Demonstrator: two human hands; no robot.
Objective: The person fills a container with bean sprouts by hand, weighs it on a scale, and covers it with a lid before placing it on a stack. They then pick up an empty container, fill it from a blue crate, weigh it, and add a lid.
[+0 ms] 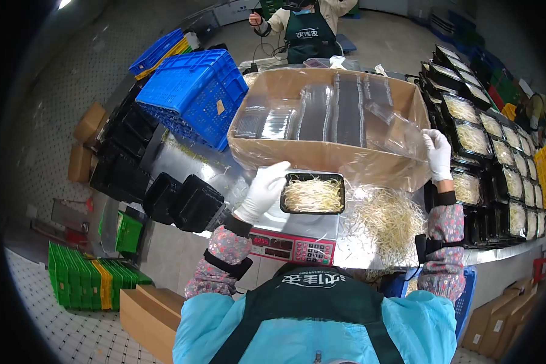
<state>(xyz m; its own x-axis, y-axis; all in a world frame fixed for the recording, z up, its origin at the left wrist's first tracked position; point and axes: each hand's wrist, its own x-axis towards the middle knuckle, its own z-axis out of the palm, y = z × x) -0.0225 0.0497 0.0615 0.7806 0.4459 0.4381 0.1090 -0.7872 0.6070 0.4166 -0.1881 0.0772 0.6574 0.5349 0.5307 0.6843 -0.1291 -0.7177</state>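
Observation:
A black tray of bean sprouts [313,195] sits on the metal pan of a weighing scale [292,246] with a red front and lit display. My left hand [262,192], in a white glove, is at the tray's left rim with its fingers closed on the edge. At the right end of a big lined carton [297,159], my gloved right hand [438,153] pinches a clear plastic lid [400,134], which slants over the carton's wall. Stacked clear lids [316,112] stand in rows inside that carton. Loose bean sprouts [389,221] lie heaped right of the scale.
Filled trays [473,139] are piled high along the right. Empty black trays [195,203] stand left of the scale, with a blue crate [194,94] behind. Green crates [91,282] are on the floor at left. Another person [309,33] stands across the table.

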